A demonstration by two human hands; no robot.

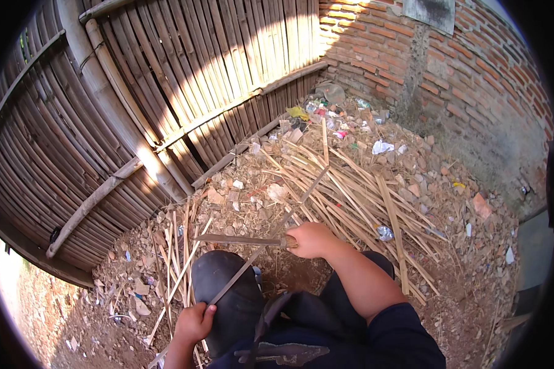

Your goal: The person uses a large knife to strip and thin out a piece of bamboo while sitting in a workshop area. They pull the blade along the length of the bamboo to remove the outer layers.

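Observation:
My right hand (pixel 314 240) is wrapped round the handle of a long knife (pixel 239 239). Its dark blade lies nearly level and points to the left, above my knees. In my left hand (pixel 194 322), thumb on top, is a thin bamboo strip (pixel 236 278). The strip slants up and away to the right, crossing the blade close to the handle. Whether blade and strip touch I cannot tell. Beyond the right hand, the strip's far part runs over a heap of split bamboo strips (pixel 357 203) on the ground.
Several more strips (pixel 177 264) lie left of my left knee (pixel 226 280). A bamboo fence (pixel 215 67) stands at the left and back, a brick wall (pixel 375 55) at the back right. Stones and litter, including a white scrap (pixel 382 147), cover the ground.

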